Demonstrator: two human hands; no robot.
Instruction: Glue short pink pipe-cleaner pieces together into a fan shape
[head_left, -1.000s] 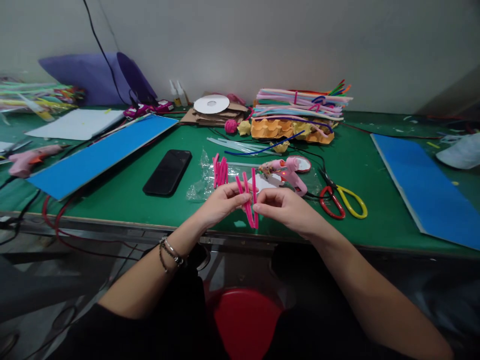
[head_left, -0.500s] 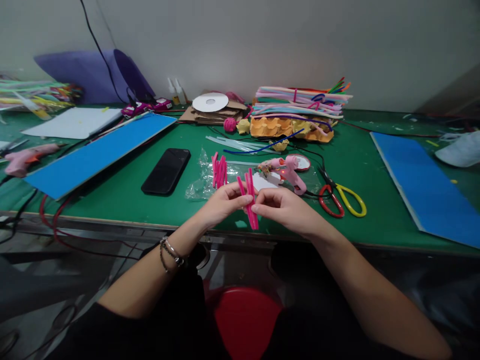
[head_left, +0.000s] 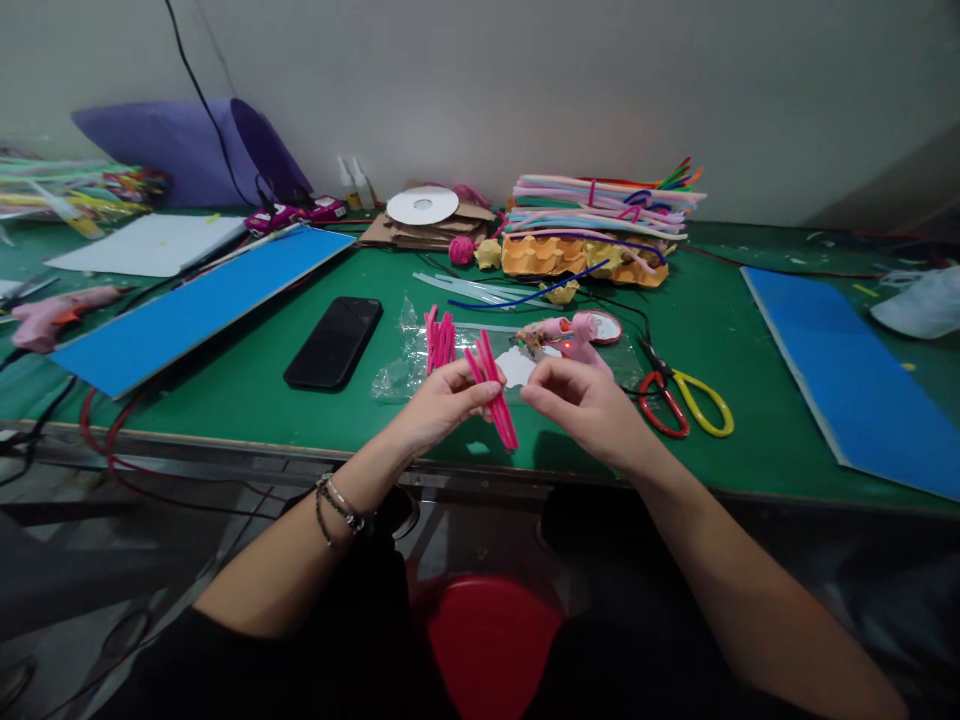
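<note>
Several pink pipe cleaner pieces (head_left: 501, 415) are pinched between the thumb and fingers of my left hand (head_left: 450, 405), near the table's front edge. Just to their right is my right hand (head_left: 574, 400), its thumb and fingertips drawn close together; whether anything small lies between them is hidden. More pink pieces (head_left: 439, 340) lie on a clear plastic bag (head_left: 390, 378) behind my left hand. A pink glue gun (head_left: 585, 345) rests behind my right hand, partly covered by it, beside a white scrap (head_left: 517, 367).
Scissors (head_left: 705, 400) with red and yellow handles lie at the right. A black phone (head_left: 334, 343) is on the left, between blue boards (head_left: 202, 310) and the bag. Pipe cleaner bundles (head_left: 600, 205) sit on an orange egg carton (head_left: 547, 255) at the back.
My right hand has moved off the pink pieces, to the right. The pieces in my left hand now lean more to the left at the top.
</note>
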